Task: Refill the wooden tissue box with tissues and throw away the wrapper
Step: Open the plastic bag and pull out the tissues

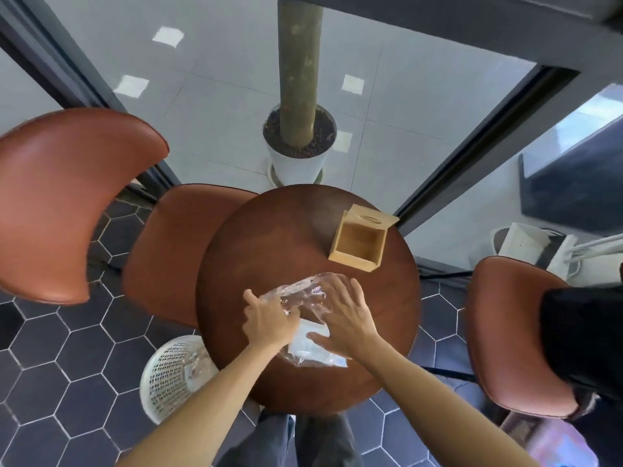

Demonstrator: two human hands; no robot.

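- Standing on the dark hexagon-tiled floor just off the table's near-left edge, a white perforated waste basket (175, 375) is seen, with some clear crumpled material inside it.
- A brown chair (182, 244) is tucked against the left edge of the round wooden table (256, 251).
- The left hand (268, 320) is placed near the middle of the table's near half; its fingers are curled and the clear plastic wrapper (305, 293) is pinched by them at its left side.
- The wrapper is lifted and crumpled between the two hands, and the white tissues (312, 345) are seen lying in its near part, close to the table's near edge.
- The right hand (347, 318) is laid over the wrapper with fingers spread wide and straight, nothing being gripped.
- The wooden tissue box (359, 244) is set by the far-right edge, open and empty, with its slotted lid (371, 219) resting tilted against its far side.
- A second brown chair (515, 335) is seen beyond the table's right edge.
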